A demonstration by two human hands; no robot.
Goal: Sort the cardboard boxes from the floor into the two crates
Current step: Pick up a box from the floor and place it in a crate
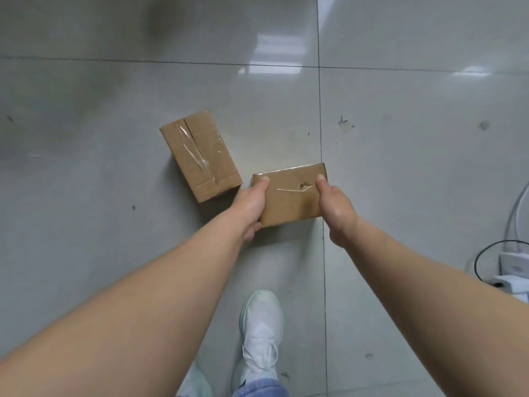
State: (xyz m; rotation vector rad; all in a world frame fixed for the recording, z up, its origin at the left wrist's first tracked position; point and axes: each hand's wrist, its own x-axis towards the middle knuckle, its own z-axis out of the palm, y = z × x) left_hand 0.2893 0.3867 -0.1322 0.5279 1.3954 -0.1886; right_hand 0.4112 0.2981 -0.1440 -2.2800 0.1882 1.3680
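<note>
Head view, looking down past your white sneaker [262, 333] on the grey tiled floor [415, 167]: your left hand [252, 206] and right hand [335, 209] clasp the short ends of a small cardboard box [290, 197], thumbs over its top face, held low over the tiles. The grip is only a squeeze from the sides; if either hand slackens as you rise and turn, the box may slide out and drop. Its top is torn along the seam, so pressing there could cave it in. At your far right, cables and a white power strip [515, 270] could snag a foot. Beyond, just beside your left hand, the taped box [200, 156] lies on the floor. Neither crate is in view. No labels or writing show.
</note>
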